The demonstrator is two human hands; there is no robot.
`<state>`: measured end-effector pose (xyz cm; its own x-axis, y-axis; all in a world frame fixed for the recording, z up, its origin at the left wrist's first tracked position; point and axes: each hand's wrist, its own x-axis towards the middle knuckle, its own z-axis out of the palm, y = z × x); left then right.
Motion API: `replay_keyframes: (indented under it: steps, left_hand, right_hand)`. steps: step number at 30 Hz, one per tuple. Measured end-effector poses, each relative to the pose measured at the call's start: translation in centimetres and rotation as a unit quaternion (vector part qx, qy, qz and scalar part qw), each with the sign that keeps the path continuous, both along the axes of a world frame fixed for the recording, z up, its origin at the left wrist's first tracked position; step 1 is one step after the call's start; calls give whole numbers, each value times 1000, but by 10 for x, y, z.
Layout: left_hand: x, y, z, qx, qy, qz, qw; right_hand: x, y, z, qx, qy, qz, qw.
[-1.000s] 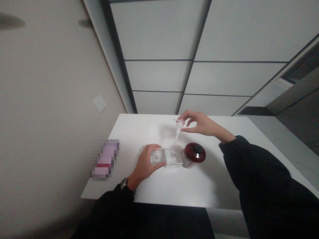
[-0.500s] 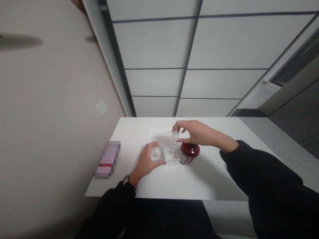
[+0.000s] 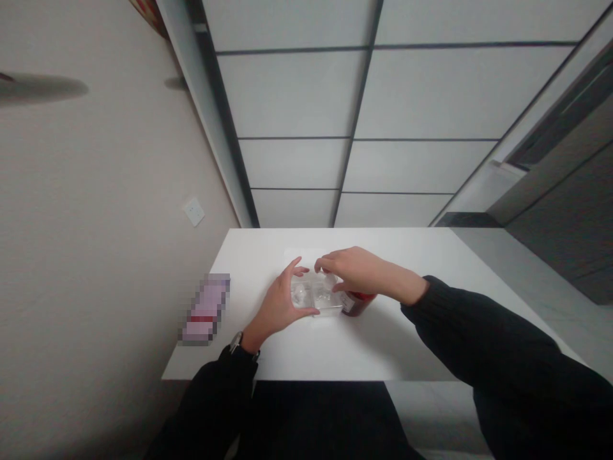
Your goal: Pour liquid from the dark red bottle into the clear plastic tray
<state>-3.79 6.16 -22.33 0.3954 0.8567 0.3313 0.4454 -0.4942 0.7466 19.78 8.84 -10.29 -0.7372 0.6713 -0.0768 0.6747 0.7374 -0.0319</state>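
Observation:
A clear plastic box [image 3: 330, 312] with compartments stands on the white table. My left hand [image 3: 280, 303] is curved around its left end, the thumb along the front edge and the fingers at the back. Inside the left part lies a clear rounded piece [image 3: 301, 294]. My right hand [image 3: 352, 269] is over the box's right part, its fingers and thumb closed around the top of a clear, tube-like container [image 3: 327, 281]. This container's lower end is in or just above the right compartment; I cannot tell which. Behind my right hand, a dark red bottle [image 3: 358, 305] with a pale label is partly hidden.
The white table [image 3: 297, 358] runs up to the wall at the left. A blurred-out pinkish rectangular item [image 3: 207, 310] lies near its left edge. A white sheet [image 3: 297, 253] lies behind the box. Panelled white doors [image 3: 297, 163] rise beyond the table.
My right hand has moved down and left, lowering the clear container toward the box's right compartment. It now covers the red bottle's top. My left hand stays around the box.

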Motion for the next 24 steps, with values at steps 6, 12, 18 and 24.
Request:
replay_keyframes:
  steps: [6, 12, 18, 24]
  left_hand:
    - [14, 4, 21, 53, 148, -13, 988]
    - [21, 7, 16, 66, 182, -3, 981]
    - [20, 7, 20, 61, 227, -8, 972]
    - [21, 7, 23, 30, 204, -7, 979]
  right_hand:
    - [-3, 3, -11, -17, -29, 26, 999]
    - [-10, 1, -26, -11, -67, 31, 997]
    - [-14, -2, -23, 1, -59, 18, 998]
    - [-22, -7, -29, 26, -62, -18, 998]
